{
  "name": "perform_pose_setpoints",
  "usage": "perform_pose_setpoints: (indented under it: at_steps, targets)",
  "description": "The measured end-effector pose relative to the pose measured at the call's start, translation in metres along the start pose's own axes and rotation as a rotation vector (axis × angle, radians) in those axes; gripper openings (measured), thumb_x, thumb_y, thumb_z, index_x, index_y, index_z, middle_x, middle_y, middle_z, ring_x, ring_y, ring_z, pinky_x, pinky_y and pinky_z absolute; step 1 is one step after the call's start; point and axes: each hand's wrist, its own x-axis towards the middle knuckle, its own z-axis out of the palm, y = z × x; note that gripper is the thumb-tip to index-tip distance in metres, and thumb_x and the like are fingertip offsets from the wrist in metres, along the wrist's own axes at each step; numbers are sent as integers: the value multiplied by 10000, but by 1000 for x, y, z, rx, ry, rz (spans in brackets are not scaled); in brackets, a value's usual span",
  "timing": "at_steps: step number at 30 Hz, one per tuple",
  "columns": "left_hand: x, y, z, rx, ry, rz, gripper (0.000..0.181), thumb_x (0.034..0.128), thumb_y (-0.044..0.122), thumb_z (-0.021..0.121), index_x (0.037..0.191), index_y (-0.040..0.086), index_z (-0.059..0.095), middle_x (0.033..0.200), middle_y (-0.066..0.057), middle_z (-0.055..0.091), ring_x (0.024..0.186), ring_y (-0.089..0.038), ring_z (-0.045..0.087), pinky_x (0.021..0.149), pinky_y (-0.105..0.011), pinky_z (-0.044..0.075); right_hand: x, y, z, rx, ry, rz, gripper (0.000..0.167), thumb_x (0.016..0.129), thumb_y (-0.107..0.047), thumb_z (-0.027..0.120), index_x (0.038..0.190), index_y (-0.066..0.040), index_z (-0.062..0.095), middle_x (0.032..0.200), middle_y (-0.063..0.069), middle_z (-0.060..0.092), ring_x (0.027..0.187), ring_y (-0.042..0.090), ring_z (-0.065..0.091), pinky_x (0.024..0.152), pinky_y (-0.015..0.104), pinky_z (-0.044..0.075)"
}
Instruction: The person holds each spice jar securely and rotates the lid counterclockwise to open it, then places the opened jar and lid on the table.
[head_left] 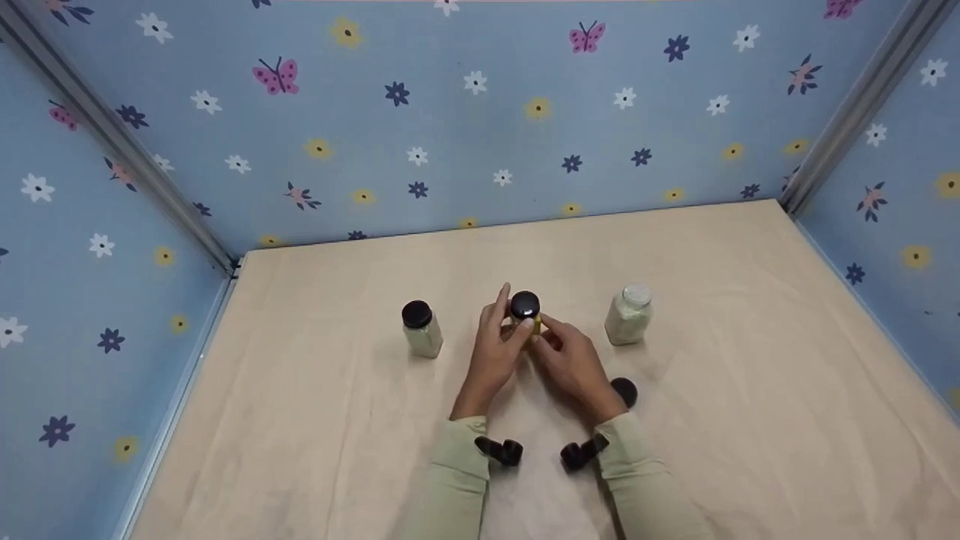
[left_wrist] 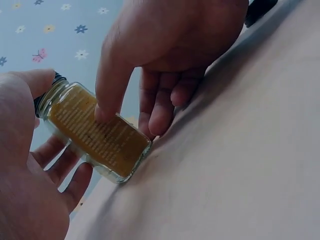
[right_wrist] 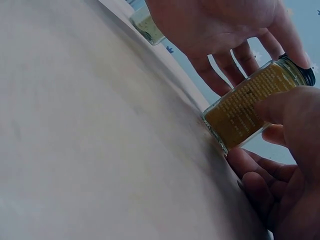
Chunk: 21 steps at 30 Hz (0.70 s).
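Observation:
A small glass spice jar (left_wrist: 95, 135) of yellow-brown powder, with pale print on its side, stands on the table between both hands. Its black lid (head_left: 525, 304) is on. My left hand (head_left: 495, 356) holds the jar from the left, thumb at the lid and fingers behind the glass. From the other side my right hand (head_left: 574, 364) grips the lower body, its thumb pressed on the printed face (right_wrist: 245, 105). The right fingertips are low by the jar's base. Whether the lid is tight cannot be seen.
Left of the hands stands a pale-filled jar (head_left: 424, 340) with a black lid. To the right is a similar jar (head_left: 628, 321) without a black lid. A loose black lid (head_left: 624, 391) lies beside the right wrist, partly hidden. Flowered panels (head_left: 480, 120) border the cloth-covered table (head_left: 300, 420).

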Motion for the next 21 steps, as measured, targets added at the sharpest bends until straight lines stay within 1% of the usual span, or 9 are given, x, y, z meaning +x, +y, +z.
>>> perform_pose_setpoints:
  at_steps: [5, 8, 11, 14, 16, 21]
  targets:
    - [2, 1, -2, -13, -5, 3, 573, 1038, 305, 568, 1564, 188, 374, 1380, -98, 436, 1279, -193, 471, 1019, -375, 445, 0, 1, -1, -4, -13, 17, 470, 996, -270, 630, 1443, -145, 562, 955, 24, 640, 835, 184, 568, 767, 370, 473]
    - [3, 0, -4, -18, -6, 0, 532, 1035, 295, 573, 1533, 171, 432, 1363, -90, 460, 1285, -189, 475, 1010, -369, 451, 0, 1, 0, -2, -17, 28, 474, 994, -258, 632, 1447, -142, 557, 971, 25, 640, 852, 183, 569, 779, 375, 474]
    - [3, 0, -6, -27, -5, -8, 514, 1035, 304, 572, 1519, 180, 453, 1360, -73, 479, 1295, -187, 478, 1021, -366, 447, 0, 2, 0, 6, -18, 27, 476, 991, -256, 632, 1446, -136, 558, 971, 25, 643, 859, 183, 575, 790, 383, 479]
    - [3, 0, -7, -38, -3, -4, 498, 1035, 306, 571, 1506, 178, 470, 1339, -60, 501, 1296, -188, 488, 1028, -371, 445, 0, 2, -1, 18, -13, 26, 475, 986, -268, 631, 1439, -141, 566, 968, 23, 639, 862, 186, 575, 791, 378, 478]
    - [3, -1, -8, -49, -1, 3, 483, 1036, 301, 571, 1494, 175, 483, 1325, -59, 514, 1292, -189, 496, 1031, -383, 445, 0, 2, -1, 13, -12, 21, 470, 988, -271, 631, 1435, -141, 572, 962, 24, 638, 860, 189, 574, 794, 375, 474]
    - [1, -1, -10, -80, 8, -4, 434, 1042, 296, 563, 1461, 193, 517, 1322, -37, 532, 1279, -163, 516, 1051, -380, 432, 1, 3, 0, -8, -7, -3, 462, 985, -245, 646, 1424, -115, 578, 953, 27, 646, 848, 184, 576, 800, 386, 475]
